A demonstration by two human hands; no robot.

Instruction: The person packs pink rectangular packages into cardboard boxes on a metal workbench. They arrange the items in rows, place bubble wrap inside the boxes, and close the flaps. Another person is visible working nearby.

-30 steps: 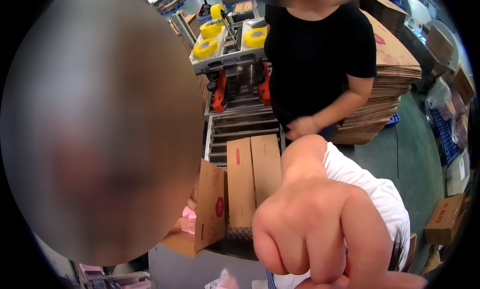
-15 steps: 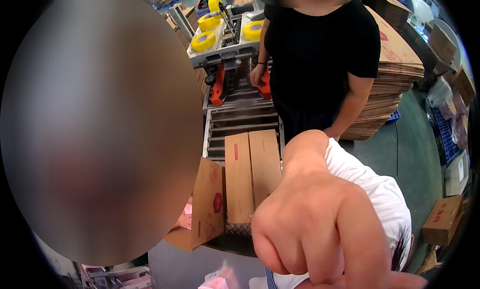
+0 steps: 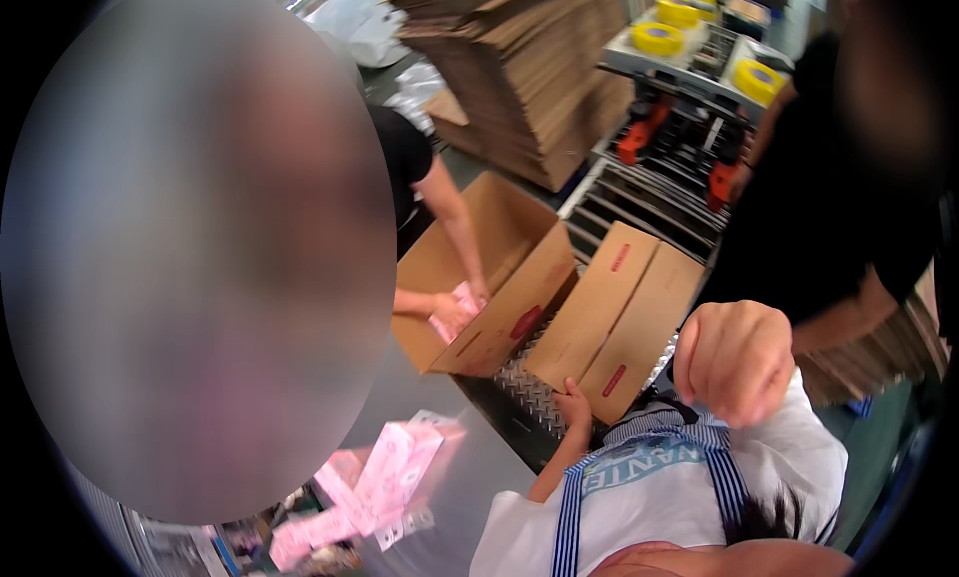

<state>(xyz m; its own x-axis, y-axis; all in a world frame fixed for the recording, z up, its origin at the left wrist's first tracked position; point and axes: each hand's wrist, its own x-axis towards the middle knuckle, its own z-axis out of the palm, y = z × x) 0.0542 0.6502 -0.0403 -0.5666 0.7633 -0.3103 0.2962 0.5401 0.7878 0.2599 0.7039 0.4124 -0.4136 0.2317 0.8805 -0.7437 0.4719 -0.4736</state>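
Observation:
A closed brown cardboard box (image 3: pixel 624 297) lies on the metal tread plate in front of me, its two top flaps meeting along a middle seam. My left hand (image 3: pixel 573 407) holds its near left side, thumb up at the edge. Above my chest, my right hand (image 3: pixel 734 362) is raised with the fingers curled into a fist; its inside is hidden. Left of the closed box stands an open cardboard box (image 3: pixel 539 287). A co-worker's hands (image 3: pixel 455 312) reach into it, at a pink package (image 3: pixel 462 302).
Pink packages (image 3: pixel 395 472), smeared by motion, are at the grey table (image 3: pixel 475 477). A roller conveyor (image 3: pixel 649 212) leads to a machine with yellow tape rolls (image 3: pixel 656 39). Flattened cartons (image 3: pixel 529 87) are stacked behind. Another person in black (image 3: pixel 829 207) stands at right.
The view has turned left, so the boxes and conveyor appear farther right. My right hand no longer covers the near side of the closed box. My left hand and the co-worker's arms now show.

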